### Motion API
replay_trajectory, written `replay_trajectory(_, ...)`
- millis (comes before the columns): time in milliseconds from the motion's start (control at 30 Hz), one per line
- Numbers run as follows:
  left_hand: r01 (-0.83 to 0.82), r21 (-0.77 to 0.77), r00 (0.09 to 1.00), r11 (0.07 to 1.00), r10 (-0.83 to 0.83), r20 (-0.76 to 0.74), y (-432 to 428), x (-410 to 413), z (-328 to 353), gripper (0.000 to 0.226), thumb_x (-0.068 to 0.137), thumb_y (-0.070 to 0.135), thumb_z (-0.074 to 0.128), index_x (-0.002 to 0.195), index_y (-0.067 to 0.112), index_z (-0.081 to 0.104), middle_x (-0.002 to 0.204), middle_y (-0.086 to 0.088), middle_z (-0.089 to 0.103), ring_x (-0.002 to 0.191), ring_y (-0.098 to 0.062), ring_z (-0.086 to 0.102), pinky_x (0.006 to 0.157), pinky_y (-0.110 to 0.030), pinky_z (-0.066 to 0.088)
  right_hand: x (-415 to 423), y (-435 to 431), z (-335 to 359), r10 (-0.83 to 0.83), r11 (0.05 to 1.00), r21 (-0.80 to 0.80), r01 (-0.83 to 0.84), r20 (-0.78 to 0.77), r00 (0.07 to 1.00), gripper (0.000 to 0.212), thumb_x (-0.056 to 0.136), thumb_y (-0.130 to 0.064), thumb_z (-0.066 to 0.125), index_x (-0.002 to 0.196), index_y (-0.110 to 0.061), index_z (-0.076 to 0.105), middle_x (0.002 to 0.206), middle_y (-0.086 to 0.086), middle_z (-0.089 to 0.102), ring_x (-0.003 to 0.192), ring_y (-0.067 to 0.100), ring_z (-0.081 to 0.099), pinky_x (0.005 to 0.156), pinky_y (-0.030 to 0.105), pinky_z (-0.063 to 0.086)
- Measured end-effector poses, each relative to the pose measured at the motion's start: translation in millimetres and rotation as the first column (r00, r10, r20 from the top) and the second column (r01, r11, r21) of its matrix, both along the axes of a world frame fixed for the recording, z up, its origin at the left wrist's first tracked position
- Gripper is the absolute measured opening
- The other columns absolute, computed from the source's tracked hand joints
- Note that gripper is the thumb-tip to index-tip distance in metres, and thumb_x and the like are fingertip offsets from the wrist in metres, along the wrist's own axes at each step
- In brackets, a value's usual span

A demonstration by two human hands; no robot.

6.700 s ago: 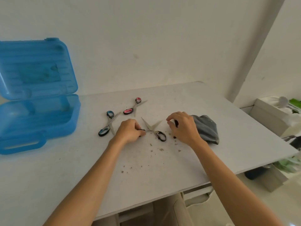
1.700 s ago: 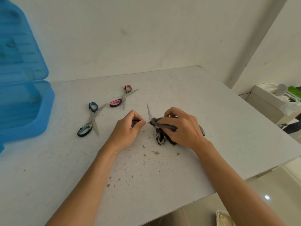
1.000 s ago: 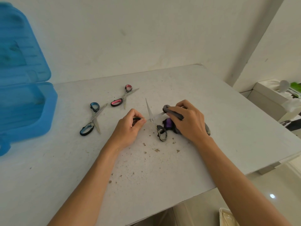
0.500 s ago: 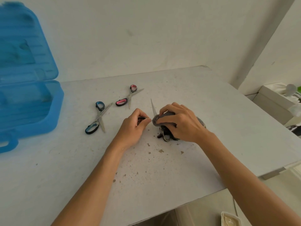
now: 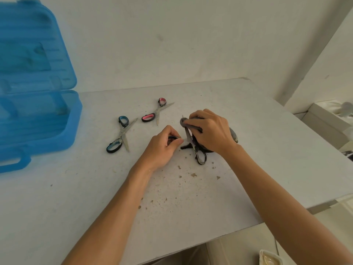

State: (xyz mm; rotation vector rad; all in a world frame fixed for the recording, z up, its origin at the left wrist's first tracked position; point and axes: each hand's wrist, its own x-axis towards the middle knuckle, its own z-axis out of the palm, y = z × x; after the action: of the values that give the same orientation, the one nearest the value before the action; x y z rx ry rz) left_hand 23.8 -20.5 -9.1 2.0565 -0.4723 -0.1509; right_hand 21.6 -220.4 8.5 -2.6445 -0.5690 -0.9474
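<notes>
A pair of black-handled scissors (image 5: 198,153) lies spread apart on the white table (image 5: 191,197). My left hand (image 5: 162,148) pinches one black handle loop against the table. My right hand (image 5: 210,131) grips a grey cloth (image 5: 233,135) and presses a fold of it around the upper blade near its tip. The other handle loop lies free toward me. Most of the cloth is hidden under my right hand.
Blue-handled scissors (image 5: 120,135) and pink-handled scissors (image 5: 154,112) lie spread apart left of my hands. An open blue plastic case (image 5: 38,121) stands at the table's left end against the wall. Brown crumbs (image 5: 193,175) dot the table. White boxes (image 5: 324,121) stand beyond the right edge.
My right hand has slid the cloth up along the blade toward its tip. My left hand has stayed on the handle loop.
</notes>
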Motion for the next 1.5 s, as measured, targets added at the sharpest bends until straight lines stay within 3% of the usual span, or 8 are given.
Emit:
replay_trajectory(100,0.003,0.007,1.0,1.0,-0.003,0.009,1,0,1,0.015,0.102,0.032,0.06,0.105,0.018,0.058,0.089,0.004,0.066,0.082,-0.011,0.062,0.072,-0.022,0.046,2,5,1,-0.032,0.999,0.024,0.033,-0.005,0.999,0.023,0.097,-0.03,0.061,0.098,-0.022,0.083,0.097,-0.005,0.075,0.084,0.02,0.067,0.052,0.033,0.052)
replay_trajectory(167,0.005,0.006,1.0,1.0,-0.005,0.006,1,1,0,0.015,0.102,0.034,0.059,0.106,0.019,0.059,0.092,0.005,0.067,0.085,-0.009,0.063,0.073,-0.02,0.047,-6,-3,1,-0.001,1.0,-0.009,0.0,-0.054,0.999,0.013,0.093,-0.023,0.071,0.097,-0.023,0.083,0.097,-0.006,0.073,0.084,0.019,0.066,0.053,0.032,0.051)
replay_trajectory(367,-0.005,-0.031,1.0,1.0,0.004,-0.007,-1,2,-1,0.013,0.102,0.033,0.06,0.105,0.02,0.06,0.098,0.009,0.068,0.091,-0.002,0.064,0.073,-0.014,0.044,-25,-25,10,0.075,0.99,-0.109,-0.094,-0.163,0.984,0.019,0.086,-0.012,0.075,0.097,-0.026,0.082,0.099,-0.009,0.072,0.086,0.015,0.064,0.055,0.031,0.051)
replay_trajectory(533,-0.058,-0.078,0.998,0.995,0.059,0.004,-2,4,-5,0.012,0.101,0.032,0.062,0.104,0.02,0.06,0.099,0.009,0.069,0.092,-0.003,0.064,0.077,-0.017,0.047,-39,-46,20,-0.097,0.99,0.099,0.102,-0.055,0.994,0.018,0.087,-0.02,0.071,0.102,-0.023,0.082,0.101,-0.009,0.072,0.087,0.015,0.067,0.061,0.037,0.057)
replay_trajectory(767,-0.077,-0.062,0.996,0.995,0.08,0.043,-1,4,-8,0.012,0.1,0.032,0.064,0.101,0.021,0.059,0.096,0.009,0.068,0.086,0.0,0.063,0.071,-0.012,0.045,-52,-22,-10,0.076,0.996,-0.033,-0.083,-0.173,0.982,0.024,0.098,-0.034,0.061,0.109,-0.024,0.08,0.105,-0.007,0.071,0.089,0.016,0.063,0.06,0.03,0.051)
replay_trajectory(933,-0.076,-0.026,0.993,0.997,0.078,0.086,-2,4,-9,0.015,0.1,0.031,0.064,0.104,0.017,0.061,0.099,0.011,0.069,0.097,0.0,0.065,0.076,-0.008,0.047,-51,-25,-16,0.166,0.98,-0.092,-0.178,-0.126,0.978,0.012,0.095,-0.021,0.071,0.102,-0.021,0.081,0.106,-0.002,0.07,0.086,0.02,0.063,0.064,0.031,0.049)
replay_trajectory(1067,-0.075,-0.025,0.994,0.997,0.077,0.075,-2,6,-9,0.015,0.1,0.031,0.063,0.103,0.017,0.06,0.1,0.008,0.07,0.097,-0.004,0.066,0.078,-0.017,0.05,-42,-19,-12,0.118,0.989,-0.071,-0.129,-0.148,0.982,0.014,0.097,-0.025,0.069,0.104,-0.022,0.08,0.102,-0.003,0.069,0.084,0.02,0.062,0.06,0.033,0.051)
replay_trajectory(1500,-0.046,0.01,0.994,0.999,0.044,0.1,-1,5,-7,0.016,0.1,0.031,0.064,0.106,0.016,0.062,0.103,0.008,0.069,0.098,-0.004,0.065,0.081,-0.017,0.052,-47,-25,3,0.208,0.95,-0.157,-0.269,-0.323,0.923,0.019,0.099,-0.02,0.063,0.111,-0.023,0.077,0.111,0.0,0.065,0.09,0.023,0.061,0.069,0.039,0.053)
